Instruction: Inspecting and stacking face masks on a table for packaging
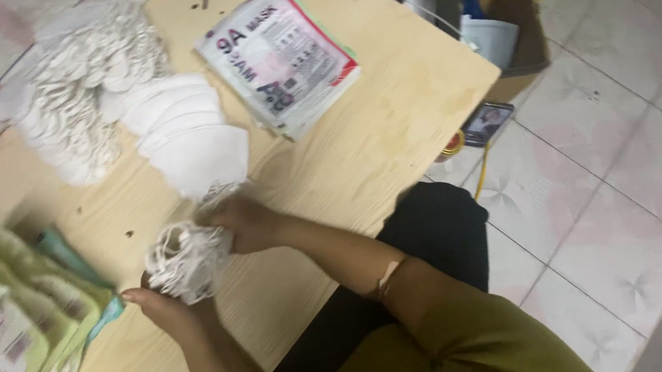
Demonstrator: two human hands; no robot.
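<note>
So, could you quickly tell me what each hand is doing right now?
Left hand: closed under a bundle of white masks.
Right hand: gripping the same bundle from above.

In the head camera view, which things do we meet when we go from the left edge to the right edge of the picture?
Green packets → white masks held in both hands → stack of flat printed packets → phone on the floor → pale floor tiles. The loose white masks at the back of the table overlap these, so I leave them out.

Both hands (201, 267) closed, forearms angled inward
</note>
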